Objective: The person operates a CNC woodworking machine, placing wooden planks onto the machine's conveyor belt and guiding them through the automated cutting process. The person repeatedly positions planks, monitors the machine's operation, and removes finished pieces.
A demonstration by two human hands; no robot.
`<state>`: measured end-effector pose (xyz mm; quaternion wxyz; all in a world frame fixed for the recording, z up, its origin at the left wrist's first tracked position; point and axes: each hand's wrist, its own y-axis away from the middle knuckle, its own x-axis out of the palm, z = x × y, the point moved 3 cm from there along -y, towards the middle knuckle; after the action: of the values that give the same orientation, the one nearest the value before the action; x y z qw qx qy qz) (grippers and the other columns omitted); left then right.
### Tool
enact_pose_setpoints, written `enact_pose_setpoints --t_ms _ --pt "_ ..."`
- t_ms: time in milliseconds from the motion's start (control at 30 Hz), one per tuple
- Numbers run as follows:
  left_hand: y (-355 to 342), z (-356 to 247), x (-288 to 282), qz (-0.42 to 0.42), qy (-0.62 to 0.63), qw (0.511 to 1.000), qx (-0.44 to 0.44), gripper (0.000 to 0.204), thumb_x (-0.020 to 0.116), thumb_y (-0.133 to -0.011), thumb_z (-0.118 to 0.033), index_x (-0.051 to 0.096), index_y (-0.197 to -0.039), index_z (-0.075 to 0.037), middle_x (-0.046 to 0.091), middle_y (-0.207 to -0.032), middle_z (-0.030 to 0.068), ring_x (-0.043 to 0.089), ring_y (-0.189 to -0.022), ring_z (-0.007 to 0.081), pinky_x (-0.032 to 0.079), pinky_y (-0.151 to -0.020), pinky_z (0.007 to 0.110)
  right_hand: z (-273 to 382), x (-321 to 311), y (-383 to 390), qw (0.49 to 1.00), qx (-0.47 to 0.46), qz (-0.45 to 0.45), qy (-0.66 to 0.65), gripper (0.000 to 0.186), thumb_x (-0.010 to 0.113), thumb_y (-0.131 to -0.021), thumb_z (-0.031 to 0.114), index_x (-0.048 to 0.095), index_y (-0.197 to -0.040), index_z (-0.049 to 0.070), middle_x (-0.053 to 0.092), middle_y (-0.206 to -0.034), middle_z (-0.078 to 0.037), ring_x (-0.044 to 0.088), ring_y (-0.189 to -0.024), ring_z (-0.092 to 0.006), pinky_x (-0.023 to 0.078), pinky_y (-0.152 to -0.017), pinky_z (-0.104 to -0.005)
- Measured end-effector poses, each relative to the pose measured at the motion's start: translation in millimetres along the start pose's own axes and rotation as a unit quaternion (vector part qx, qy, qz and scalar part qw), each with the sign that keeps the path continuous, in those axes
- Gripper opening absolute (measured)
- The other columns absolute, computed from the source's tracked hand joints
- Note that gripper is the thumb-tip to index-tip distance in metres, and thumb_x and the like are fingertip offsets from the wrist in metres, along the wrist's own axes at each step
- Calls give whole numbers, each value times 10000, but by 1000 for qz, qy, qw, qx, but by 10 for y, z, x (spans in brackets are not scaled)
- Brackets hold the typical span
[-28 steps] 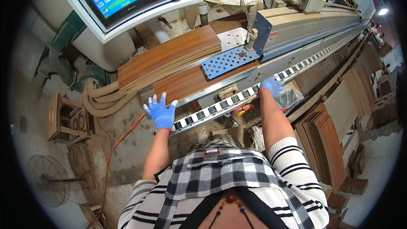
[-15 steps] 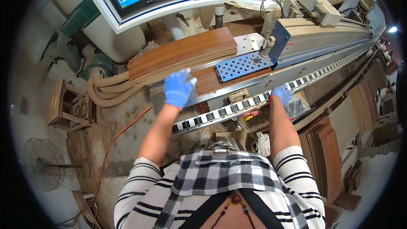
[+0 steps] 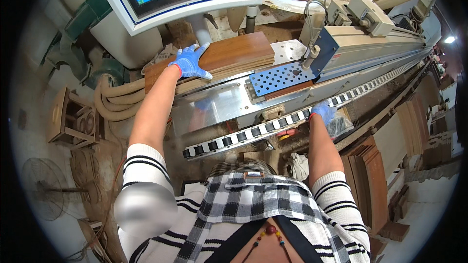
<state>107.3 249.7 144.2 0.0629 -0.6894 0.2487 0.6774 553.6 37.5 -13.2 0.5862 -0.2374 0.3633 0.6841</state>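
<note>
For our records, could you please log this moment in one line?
left hand: spread on stacked boards | right hand: at segmented rail

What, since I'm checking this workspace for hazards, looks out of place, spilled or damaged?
A crumpled whitish cloth lies on the person's side of the roller rail; it looks odd because it seems dropped rather than put away. The board stack under the left hand looks orderly, and no spill or breakage is evident.

On my left I see 1 fan (image 3: 46, 190) and 1 stool (image 3: 59, 114); far right, 1 lamp (image 3: 449, 39) glows.
</note>
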Motion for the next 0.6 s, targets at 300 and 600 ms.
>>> enact_pose_setpoints --t_ms 300,600 --pt "1024 74 124 -146 77 986 -33 1176 845 -577 -501 207 -1528 -234 276 -1487 228 238 -1364 433 192 -1146 491 55 -100 119 1000 25 0 -14 638 438 -941 532 405 -1366 57 515 -1277 -215 562 -1110 -401 467 -908 -499" --pt "2501 68 795 -43 73 996 -40 1161 868 -541 -475 296 -1502 -165 277 -1467 220 257 -1349 414 237 -1138 473 72 -116 152 999 33 -5 -26 625 412 -938 546 424 -1333 61 486 -1315 -224 529 -1166 -387 433 -953 -501"
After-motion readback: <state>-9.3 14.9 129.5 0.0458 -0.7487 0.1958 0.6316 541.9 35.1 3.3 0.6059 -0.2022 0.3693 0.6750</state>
